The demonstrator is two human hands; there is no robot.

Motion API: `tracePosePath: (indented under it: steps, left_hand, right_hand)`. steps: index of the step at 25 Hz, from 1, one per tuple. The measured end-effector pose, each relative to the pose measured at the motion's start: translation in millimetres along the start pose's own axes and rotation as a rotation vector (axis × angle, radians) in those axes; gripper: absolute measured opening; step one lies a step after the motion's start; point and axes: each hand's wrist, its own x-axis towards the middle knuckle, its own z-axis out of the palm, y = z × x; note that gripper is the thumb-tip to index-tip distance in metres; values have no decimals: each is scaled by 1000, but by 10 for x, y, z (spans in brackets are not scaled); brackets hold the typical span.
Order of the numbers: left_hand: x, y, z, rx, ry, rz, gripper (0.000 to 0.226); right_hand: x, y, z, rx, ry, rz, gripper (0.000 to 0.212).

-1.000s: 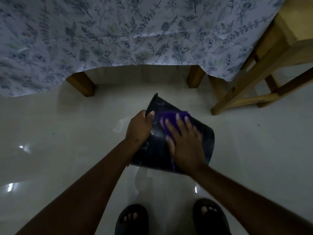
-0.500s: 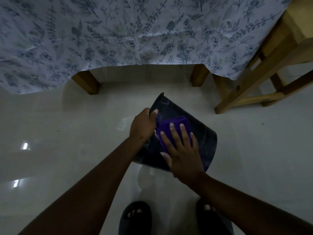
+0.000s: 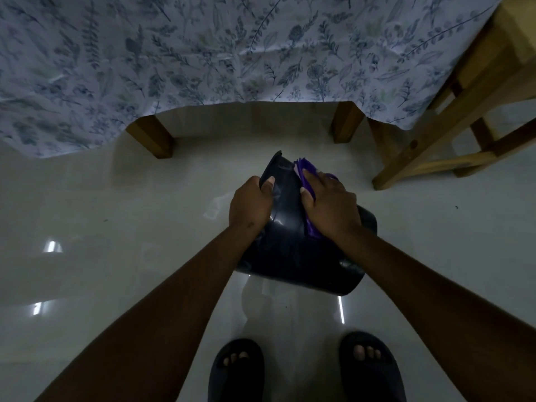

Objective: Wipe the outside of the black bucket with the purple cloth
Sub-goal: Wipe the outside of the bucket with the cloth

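Note:
The black bucket (image 3: 293, 245) lies tipped on the glossy floor in the middle of the view, its side wall facing up. My left hand (image 3: 250, 206) grips the bucket's left edge near its far end, thumb on the upper wall. My right hand (image 3: 329, 204) presses the purple cloth (image 3: 304, 177) flat against the far part of the wall. Most of the cloth is hidden under that hand; a purple strip shows along the thumb side and beyond the fingertips.
A table under a floral cloth (image 3: 232, 53) stands just beyond the bucket, with two wooden legs (image 3: 153, 137) showing. A wooden stool frame (image 3: 435, 152) stands at the right. My two feet in dark slippers (image 3: 236, 369) are on the pale floor near the bottom edge.
My right hand has slid the purple cloth away from me, from the middle of the bucket's wall to its far end. The left hand has kept its hold on the bucket.

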Motion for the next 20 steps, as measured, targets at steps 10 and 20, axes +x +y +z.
tracePosePath:
  steps: [10,20]
  left_hand:
    - [-276,-59,-64,-79,18,178,30]
    - [-391,249,-328,240,67,481,34]
  right_hand:
    - [-322,-108,20,96,134,-44,55]
    - [-156,-32,-195,644,404,83,44]
